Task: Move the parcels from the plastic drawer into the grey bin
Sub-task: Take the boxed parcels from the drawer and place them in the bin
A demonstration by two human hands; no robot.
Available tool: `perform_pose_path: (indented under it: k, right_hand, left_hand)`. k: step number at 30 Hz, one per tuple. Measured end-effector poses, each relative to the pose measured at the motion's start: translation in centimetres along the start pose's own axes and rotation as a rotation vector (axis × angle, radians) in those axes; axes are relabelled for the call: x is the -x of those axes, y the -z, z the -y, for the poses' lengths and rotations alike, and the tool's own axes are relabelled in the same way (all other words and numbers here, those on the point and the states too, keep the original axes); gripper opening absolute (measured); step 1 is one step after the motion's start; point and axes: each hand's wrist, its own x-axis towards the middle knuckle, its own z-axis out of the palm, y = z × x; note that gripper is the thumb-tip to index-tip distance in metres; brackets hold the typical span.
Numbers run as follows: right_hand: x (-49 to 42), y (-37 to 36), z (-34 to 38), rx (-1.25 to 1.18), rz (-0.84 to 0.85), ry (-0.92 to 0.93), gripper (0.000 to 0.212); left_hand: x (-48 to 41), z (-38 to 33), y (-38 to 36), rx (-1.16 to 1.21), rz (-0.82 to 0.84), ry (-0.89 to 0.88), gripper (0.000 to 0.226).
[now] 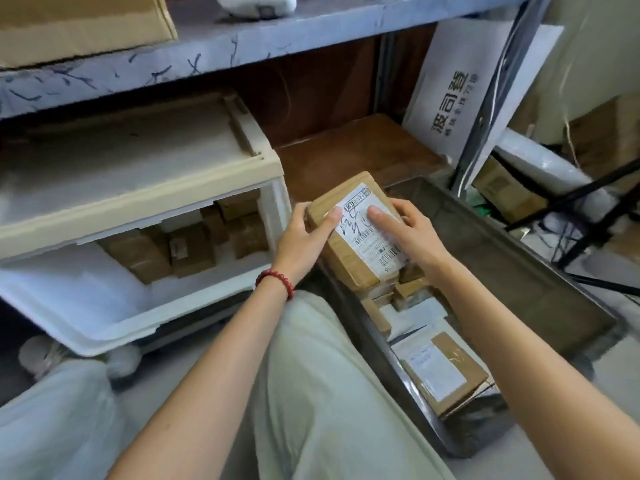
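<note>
A brown cardboard parcel [346, 254] with a white shipping label is held between both hands above the near-left part of the grey bin [512, 258]. My left hand [304, 233] grips its left edge, thumb on the label. My right hand [412, 230] grips its right side, thumb lying on the label. Several parcels [446, 375] lie inside the bin below. The white plastic drawer [79, 299] stands open at the left, with several brown parcels [187, 247] at its back.
A cream and white drawer cabinet [138, 168] sits under a grey shelf [207, 53]. A white printed bag [460, 91] leans behind the bin. Boxes, a plastic roll [547, 168] and black cables crowd the right. My knees fill the foreground.
</note>
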Motion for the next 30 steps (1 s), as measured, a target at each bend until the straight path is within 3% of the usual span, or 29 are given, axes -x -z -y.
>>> perform_pose_path:
  k: [11,15,22,30]
  right_hand:
    - [0.9,6.5,-10.3,0.099,-0.15,-0.202,0.058]
    - [1.1,8.0,-12.9,0.116,-0.138,-0.259,0.058]
    - [0.2,9.6,-15.3,0.172,-0.126,-0.288,0.055]
    - [-0.3,9.7,-17.7,0.121,-0.144,-0.332,0.053]
  left_hand:
    - [-1.6,2.5,-9.0,-0.362,0.296,-0.013,0.051]
    - [-2.2,3.5,-11.4,-0.376,0.374,-0.009,0.046]
    - [-3.7,5.5,-15.1,-0.367,0.46,0.011,0.049]
    - [-4.8,7.6,-17.4,-0.648,0.503,-0.11,0.046]
